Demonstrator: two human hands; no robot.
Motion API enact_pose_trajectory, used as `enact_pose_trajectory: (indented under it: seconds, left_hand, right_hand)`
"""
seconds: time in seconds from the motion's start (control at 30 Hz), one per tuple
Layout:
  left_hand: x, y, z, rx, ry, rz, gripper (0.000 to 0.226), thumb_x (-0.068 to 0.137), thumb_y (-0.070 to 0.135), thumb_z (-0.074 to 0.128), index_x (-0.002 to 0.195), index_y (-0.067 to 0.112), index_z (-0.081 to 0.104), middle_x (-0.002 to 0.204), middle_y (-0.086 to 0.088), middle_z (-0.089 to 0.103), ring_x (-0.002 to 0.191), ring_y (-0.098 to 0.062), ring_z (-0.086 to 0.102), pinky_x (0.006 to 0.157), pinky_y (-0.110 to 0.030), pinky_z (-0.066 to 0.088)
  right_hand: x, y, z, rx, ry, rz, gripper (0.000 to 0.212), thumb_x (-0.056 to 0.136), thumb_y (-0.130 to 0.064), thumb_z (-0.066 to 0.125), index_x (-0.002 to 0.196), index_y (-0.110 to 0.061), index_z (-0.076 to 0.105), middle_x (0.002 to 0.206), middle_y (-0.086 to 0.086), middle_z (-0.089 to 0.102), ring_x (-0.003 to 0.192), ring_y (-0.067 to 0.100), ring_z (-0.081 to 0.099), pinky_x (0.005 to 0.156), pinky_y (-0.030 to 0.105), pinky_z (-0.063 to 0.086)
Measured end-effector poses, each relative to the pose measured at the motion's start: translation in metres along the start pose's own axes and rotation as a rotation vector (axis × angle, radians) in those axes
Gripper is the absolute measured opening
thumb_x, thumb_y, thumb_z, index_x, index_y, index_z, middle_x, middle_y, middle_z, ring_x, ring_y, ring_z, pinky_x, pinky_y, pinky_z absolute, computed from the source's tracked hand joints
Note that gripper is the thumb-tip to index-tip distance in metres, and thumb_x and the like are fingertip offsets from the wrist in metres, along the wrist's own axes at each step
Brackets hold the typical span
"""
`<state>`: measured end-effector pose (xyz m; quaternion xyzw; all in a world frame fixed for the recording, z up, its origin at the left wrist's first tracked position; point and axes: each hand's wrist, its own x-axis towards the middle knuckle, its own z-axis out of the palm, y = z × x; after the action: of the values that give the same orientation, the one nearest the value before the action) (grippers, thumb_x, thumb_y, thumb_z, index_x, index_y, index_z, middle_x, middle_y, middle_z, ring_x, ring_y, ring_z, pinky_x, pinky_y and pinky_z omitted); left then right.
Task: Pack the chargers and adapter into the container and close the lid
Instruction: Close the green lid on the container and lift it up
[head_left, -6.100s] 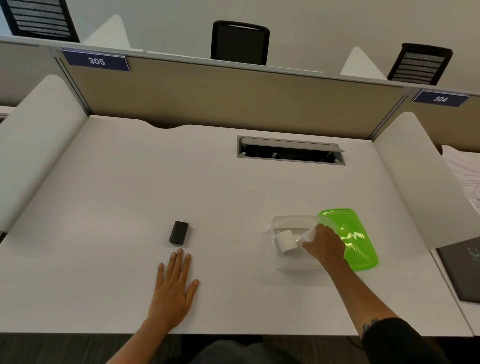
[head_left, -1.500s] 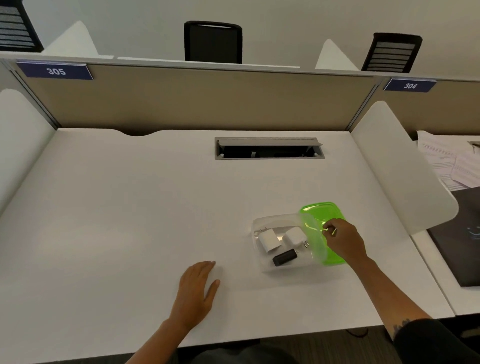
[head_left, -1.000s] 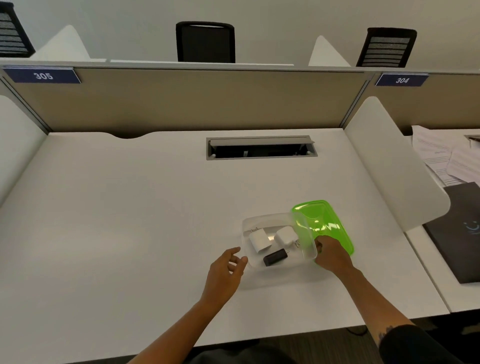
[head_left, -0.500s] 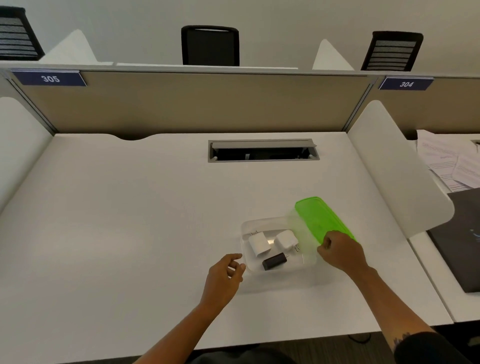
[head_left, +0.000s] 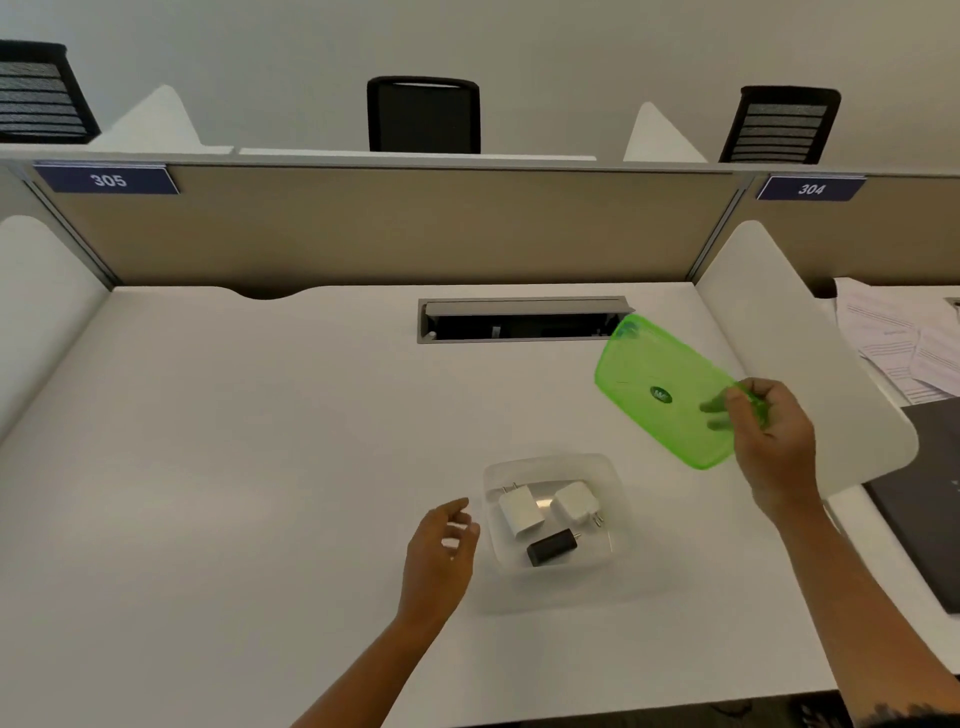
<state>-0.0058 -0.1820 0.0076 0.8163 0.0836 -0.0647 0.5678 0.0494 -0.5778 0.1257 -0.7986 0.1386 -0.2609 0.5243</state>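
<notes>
White cubicle desk (head_left: 260, 467), beige partition behind, cable slot (head_left: 519, 319) set in the surface near the back.

Clear container (head_left: 556, 514) sits open on the desk, near the front edge. Inside: two white chargers, one (head_left: 521, 511) at left with prongs pointing to the back, one (head_left: 575, 502) at right with prongs toward the front; a black adapter (head_left: 551, 546) lies in front of both, touching or nearly touching the left charger (cannot tell which).

Green translucent lid (head_left: 660, 389) is in the air, tilted, behind and to the right of the container, well apart from it. Right hand (head_left: 774, 441) holds it at its right end, grip pinching the lid: thumb on top, fingers seen through the plastic beneath.

Left hand (head_left: 441, 551) is just beside the container's left wall, grip loosely spread, fingers curled, holding nothing; contact with the wall not discernible.

Papers (head_left: 904, 343) lie on the neighbouring desk at right.
</notes>
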Motion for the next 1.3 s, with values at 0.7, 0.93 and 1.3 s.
enact_pose_trajectory:
  seconds: [0.7, 0.93, 1.3]
  left_hand:
    - [-0.006, 0.038, 0.015, -0.015, -0.121, -0.028, 0.037, 0.102, 0.023, 0.071, 0.138, 0.014, 0.071, 0.116, -0.002, 0.078, 0.096, -0.011, 0.074, 0.079, -0.016, 0.058]
    - [-0.011, 0.037, 0.023, 0.045, -0.15, -0.02, 0.035, 0.101, 0.021, 0.072, 0.135, 0.011, 0.072, 0.12, -0.004, 0.077, 0.091, -0.005, 0.07, 0.076, -0.005, 0.053]
    - [-0.009, 0.035, 0.023, 0.09, -0.052, -0.004, 0.033, 0.099, 0.019, 0.075, 0.131, 0.013, 0.072, 0.119, 0.0, 0.073, 0.091, -0.01, 0.071, 0.082, -0.016, 0.055]
  right_hand:
    - [-0.048, 0.043, 0.068, 0.242, -0.322, 0.777, 0.026, 0.09, -0.035, 0.083, 0.092, -0.009, 0.078, 0.083, 0.008, 0.078, 0.063, 0.022, 0.076, 0.062, 0.031, 0.059]
    - [-0.053, 0.047, 0.083, 0.151, -0.306, 0.72, 0.035, 0.086, -0.029, 0.089, 0.109, -0.005, 0.077, 0.094, 0.009, 0.074, 0.063, 0.019, 0.071, 0.072, 0.038, 0.057]
    - [-0.051, 0.055, 0.094, 0.004, -0.289, 0.563, 0.039, 0.083, -0.022, 0.091, 0.114, -0.003, 0.079, 0.104, 0.015, 0.075, 0.091, 0.024, 0.066, 0.089, 0.041, 0.059]
